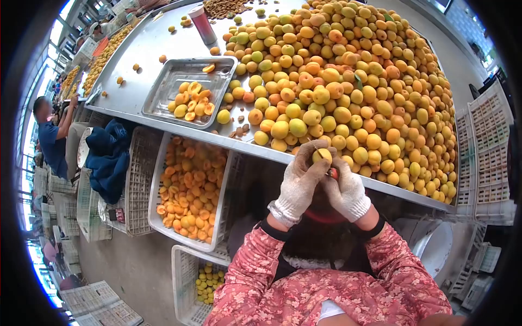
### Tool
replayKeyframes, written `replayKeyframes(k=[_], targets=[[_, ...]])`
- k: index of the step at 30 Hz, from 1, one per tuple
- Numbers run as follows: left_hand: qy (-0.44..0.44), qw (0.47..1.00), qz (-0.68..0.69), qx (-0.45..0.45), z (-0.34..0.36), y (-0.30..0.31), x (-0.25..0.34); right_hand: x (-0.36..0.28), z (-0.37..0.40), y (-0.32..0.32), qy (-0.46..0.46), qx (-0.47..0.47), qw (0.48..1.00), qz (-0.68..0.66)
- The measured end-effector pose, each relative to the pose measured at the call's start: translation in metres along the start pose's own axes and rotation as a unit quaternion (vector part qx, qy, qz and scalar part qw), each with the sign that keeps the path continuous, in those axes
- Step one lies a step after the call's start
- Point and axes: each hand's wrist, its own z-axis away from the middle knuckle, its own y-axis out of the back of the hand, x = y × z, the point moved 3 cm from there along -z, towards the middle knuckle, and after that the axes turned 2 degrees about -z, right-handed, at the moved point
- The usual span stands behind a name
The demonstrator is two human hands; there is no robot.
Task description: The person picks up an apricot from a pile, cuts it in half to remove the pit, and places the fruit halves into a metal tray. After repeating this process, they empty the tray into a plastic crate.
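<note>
Both hands wear white knitted gloves with brownish fingers and meet at the table's front edge. My left hand (300, 182) is closed round a yellow apricot (322, 156). My right hand (345, 189), closed too, presses against the same fruit from the right and holds a small red-handled tool (333, 173); its blade cannot be made out. Just beyond the hands rises a large heap of whole apricots (375, 98). On the tabletop to the left, a metal tray (154, 104) carries a small pile of halved apricots (191, 103).
A white crate (154, 204) of apricot halves stands below the table's left front, above another crate (182, 288) with green-yellow fruit. A red-and-white cup (202, 26) stands behind the tray. Another person (53, 138) sits far left. Stacked crates (486, 155) stand right.
</note>
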Motion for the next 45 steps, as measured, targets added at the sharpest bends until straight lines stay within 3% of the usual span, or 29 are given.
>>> replayKeyframes(k=[5, 7, 8, 9, 12, 17, 19, 20, 23, 25, 27, 28, 29, 31, 33, 35, 36, 37, 38, 39, 40, 41, 43, 45], targets=[[-0.015, 0.999, -0.047, 0.02, -0.003, 0.004, -0.002, 0.002, -0.006, 0.007, 0.019, 0.032, 0.999, 0.011], [-0.017, 0.996, -0.085, 0.01, -0.007, 0.011, -0.011, 0.0, -0.011, 0.007, 0.074, 0.032, 0.997, 0.002], [-0.004, 0.995, -0.093, 0.026, -0.004, 0.006, -0.006, 0.004, -0.012, 0.006, 0.058, -0.005, 0.997, -0.04], [-0.057, 0.987, -0.146, 0.024, -0.005, 0.005, -0.007, 0.004, -0.012, 0.005, 0.021, -0.03, 0.998, -0.041], [-0.047, 0.99, -0.124, 0.038, -0.007, 0.005, -0.007, 0.004, -0.018, 0.007, -0.054, -0.093, 0.99, -0.091], [-0.041, 0.991, -0.124, 0.04, -0.007, 0.012, -0.014, 0.014, -0.014, -0.006, -0.018, -0.033, 0.989, -0.144], [-0.056, 0.992, -0.105, 0.04, -0.005, 0.011, -0.012, 0.023, -0.013, -0.012, -0.136, -0.046, 0.951, -0.272], [-0.056, 0.992, -0.105, 0.038, -0.005, 0.012, -0.012, 0.019, -0.013, -0.007, -0.136, -0.045, 0.952, -0.272], [-0.036, 0.997, -0.062, 0.014, -0.007, 0.01, -0.016, 0.006, -0.014, 0.014, -0.307, -0.054, 0.836, -0.452], [-0.008, 0.993, 0.117, 0.018, -0.007, 0.009, -0.019, 0.006, -0.014, 0.017, -0.288, -0.019, 0.814, -0.505], [-0.002, 0.985, 0.171, 0.023, -0.01, 0.011, -0.022, -0.007, -0.014, 0.028, -0.272, -0.091, 0.859, -0.423], [0.013, 0.979, 0.201, 0.03, -0.01, 0.014, -0.021, 0.005, -0.014, 0.014, -0.092, -0.062, 0.94, -0.324], [0.029, 0.972, 0.232, 0.036, -0.011, 0.013, -0.019, -0.001, -0.017, 0.002, 0.094, -0.028, 0.973, -0.207], [0.032, 0.967, 0.25, 0.035, -0.008, 0.006, -0.016, 0.005, -0.001, 0.002, -0.012, -0.119, 0.993, -0.016], [0.034, 0.963, 0.265, 0.038, -0.006, 0.005, -0.022, -0.003, 0.0, 0.008, -0.034, -0.133, 0.991, -0.005], [-0.029, 0.979, 0.203, -0.008, -0.003, 0.009, -0.03, -0.001, -0.001, 0.014, 0.015, -0.052, 0.991, -0.126], [-0.137, 0.972, -0.19, 0.018, 0.001, 0.008, -0.02, -0.012, -0.014, 0.013, -0.015, 0.002, 0.961, -0.275], [-0.133, 0.973, -0.188, 0.014, 0.002, 0.006, -0.018, -0.019, -0.009, 0.037, -0.255, -0.024, 0.911, -0.322], [-0.038, 0.998, -0.039, 0.013, 0.002, 0.004, -0.023, -0.02, -0.012, 0.039, -0.222, 0.044, 0.891, -0.393], [0.064, 0.992, 0.11, 0.012, 0.003, -0.001, -0.03, -0.017, -0.016, 0.042, -0.187, 0.115, 0.861, -0.458], [0.072, 0.994, 0.078, 0.03, 0.006, -0.007, -0.034, -0.017, -0.02, 0.041, -0.118, 0.157, 0.832, -0.519], [0.083, 0.993, 0.082, 0.023, 0.008, -0.012, -0.038, -0.014, -0.025, 0.039, -0.088, 0.218, 0.836, -0.495], [0.082, 0.996, 0.038, 0.021, 0.013, -0.017, -0.044, -0.014, -0.029, 0.041, -0.022, 0.222, 0.83, -0.511], [0.092, 0.994, 0.066, 0.004, 0.018, -0.016, -0.055, -0.013, -0.028, 0.041, -0.025, 0.232, 0.825, -0.514]])
